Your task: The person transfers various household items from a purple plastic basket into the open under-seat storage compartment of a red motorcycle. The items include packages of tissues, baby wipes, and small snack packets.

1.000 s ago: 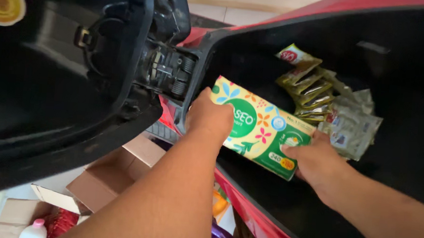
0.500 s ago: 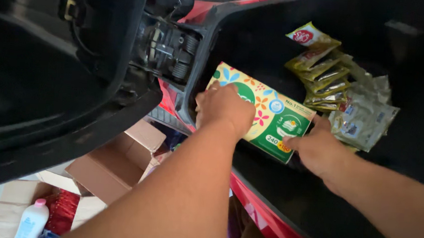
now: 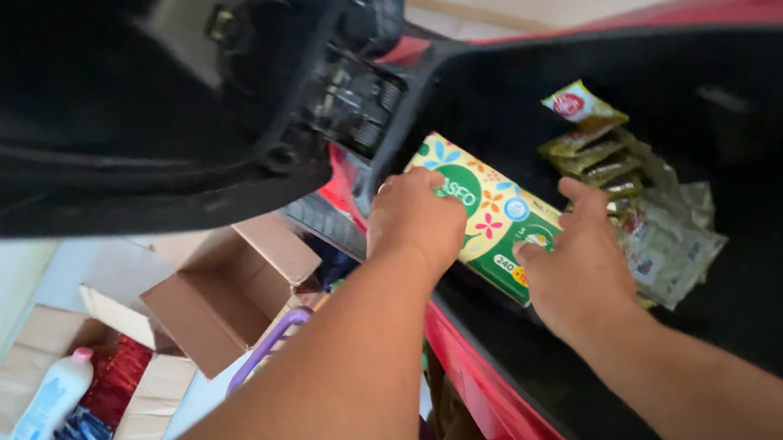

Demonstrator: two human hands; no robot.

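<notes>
Since the earlier frame, both hands have slid further onto the tissue pack [image 3: 488, 213], which now lies flatter inside the black storage bin [image 3: 762, 182] beside the sachets [image 3: 649, 220]. Left hand [image 3: 417, 220] presses its near end with fingers curled over the edge; right hand [image 3: 581, 265] rests spread on top. A hard push could crumple the sachets.
</notes>
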